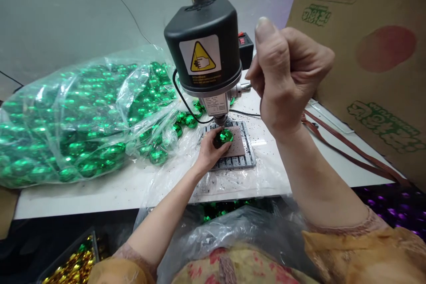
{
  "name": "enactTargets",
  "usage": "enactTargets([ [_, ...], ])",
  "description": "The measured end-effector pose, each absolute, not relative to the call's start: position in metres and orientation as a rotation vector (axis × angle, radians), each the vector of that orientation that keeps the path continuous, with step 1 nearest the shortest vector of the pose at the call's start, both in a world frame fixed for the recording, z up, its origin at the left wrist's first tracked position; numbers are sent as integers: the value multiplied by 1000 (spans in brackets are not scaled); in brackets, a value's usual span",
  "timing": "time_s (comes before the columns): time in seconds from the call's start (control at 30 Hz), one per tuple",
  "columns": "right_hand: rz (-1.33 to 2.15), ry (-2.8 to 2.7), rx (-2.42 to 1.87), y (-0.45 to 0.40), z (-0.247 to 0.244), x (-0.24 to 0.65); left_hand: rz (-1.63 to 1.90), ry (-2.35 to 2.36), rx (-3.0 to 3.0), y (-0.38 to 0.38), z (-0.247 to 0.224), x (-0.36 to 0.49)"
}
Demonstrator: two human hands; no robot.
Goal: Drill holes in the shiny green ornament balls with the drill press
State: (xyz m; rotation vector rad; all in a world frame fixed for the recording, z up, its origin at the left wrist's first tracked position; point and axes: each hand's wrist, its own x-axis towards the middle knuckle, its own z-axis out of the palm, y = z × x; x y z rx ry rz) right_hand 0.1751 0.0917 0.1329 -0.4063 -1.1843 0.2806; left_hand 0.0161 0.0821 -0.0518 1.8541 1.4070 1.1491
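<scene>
My left hand (213, 147) pinches a shiny green faceted ball (226, 135) between thumb and fingers. The ball sits directly below the chuck (220, 120) of a small black drill press (203, 49), over a tan pad (238, 142) on the slotted metal base (250, 159). Whether a bit touches the ball cannot be made out. Raised on the right of the press, my right hand (282, 71) is closed in a fist, thumb up, beside the machine's silver side hub (245, 88). Whatever lies inside that fist is hidden by the fingers.
A large clear bag (83, 120) of green balls spills loose ones (159, 155) toward the press. Dark shavings dot the white table (100, 197). At right stands a cardboard box (366, 53) near brown straps (349, 155). Gold pieces (71, 266) fill a bin below left.
</scene>
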Motion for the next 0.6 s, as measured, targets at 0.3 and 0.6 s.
enactTargets([
  [0.3, 185, -1138, -400, 88, 118, 171, 1177, 1356, 1827, 78, -62, 16],
  [0.6, 183, -1082, -279, 88, 98, 168, 1224, 1341, 1856, 77, -64, 18],
])
